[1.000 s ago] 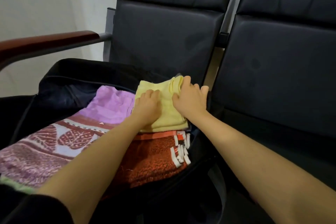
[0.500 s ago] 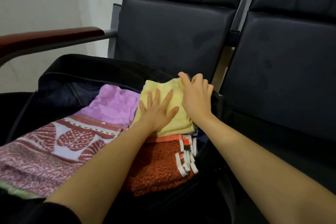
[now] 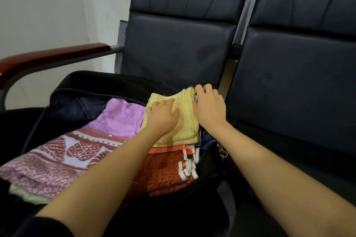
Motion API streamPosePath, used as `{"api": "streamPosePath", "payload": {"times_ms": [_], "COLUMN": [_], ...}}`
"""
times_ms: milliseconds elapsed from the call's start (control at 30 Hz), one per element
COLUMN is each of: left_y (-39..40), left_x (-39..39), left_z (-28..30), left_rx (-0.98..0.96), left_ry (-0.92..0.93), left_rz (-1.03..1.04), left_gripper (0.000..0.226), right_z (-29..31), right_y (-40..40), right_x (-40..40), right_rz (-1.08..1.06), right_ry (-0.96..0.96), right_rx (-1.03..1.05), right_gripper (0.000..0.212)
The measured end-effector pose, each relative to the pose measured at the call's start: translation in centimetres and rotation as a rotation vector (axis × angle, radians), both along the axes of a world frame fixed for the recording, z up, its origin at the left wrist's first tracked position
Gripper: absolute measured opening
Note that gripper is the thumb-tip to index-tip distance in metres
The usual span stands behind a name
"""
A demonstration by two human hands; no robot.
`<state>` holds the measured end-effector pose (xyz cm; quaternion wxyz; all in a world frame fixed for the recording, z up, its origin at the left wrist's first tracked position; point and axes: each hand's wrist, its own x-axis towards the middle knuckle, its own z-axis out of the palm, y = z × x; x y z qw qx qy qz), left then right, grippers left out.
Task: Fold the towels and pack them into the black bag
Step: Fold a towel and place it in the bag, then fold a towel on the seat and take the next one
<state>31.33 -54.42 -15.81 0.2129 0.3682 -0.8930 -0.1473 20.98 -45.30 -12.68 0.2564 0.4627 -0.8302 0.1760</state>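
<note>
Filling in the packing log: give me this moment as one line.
stage: packing | left hand: flat on yellow towel | right hand: fingers curled at towel's right edge | towel: folded, in black bag

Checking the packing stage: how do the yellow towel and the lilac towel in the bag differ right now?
The yellow towel has both hands on it: the left hand rests on top, the right hand at its far right edge. The lilac towel lies untouched. The yellow towel overlaps the orange-red towel; the lilac one sits beside the patterned towel. Both lie folded in the black bag.
</note>
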Motion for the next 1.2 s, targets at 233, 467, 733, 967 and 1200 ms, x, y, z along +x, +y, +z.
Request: {"api": "streamPosePath", "payload": {"times_ms": [233,467,733,967,1200], "left_y": [6.5,17.7,31.9,44.4,52.2], "left_x": [1.1,0.1,-4.7,-10.1,-14.7], "left_z": [4.7,6.2,4.3,2.2,-0.9], "left_rx": [0.055,0.132,0.263,0.386,0.348], "left_ry": [0.261,0.315,0.234,0.155,-0.071], "left_rz": [-0.057,-0.281,-0.572,-0.800,-0.922], "left_gripper": [0.033,0.030,0.024,0.025,0.028], "right_z": [3.0,2.8,1.0,-2.4,-6.4], "right_y": [8.4,20.2,36.1,49.1,56.7], "right_x": [1.0,0.5,-2.9,-6.6,-8.1], "right_rz": [0.036,-0.073,-0.294,-0.538,-0.827], "right_ry": [-0.464,-0.637,-0.688,-0.703,-0.629], "right_rx": [-0.219,-0.369,-0.487,-0.584,-0.225], "right_gripper": [0.014,0.008,0.013,0.014,0.027]}}
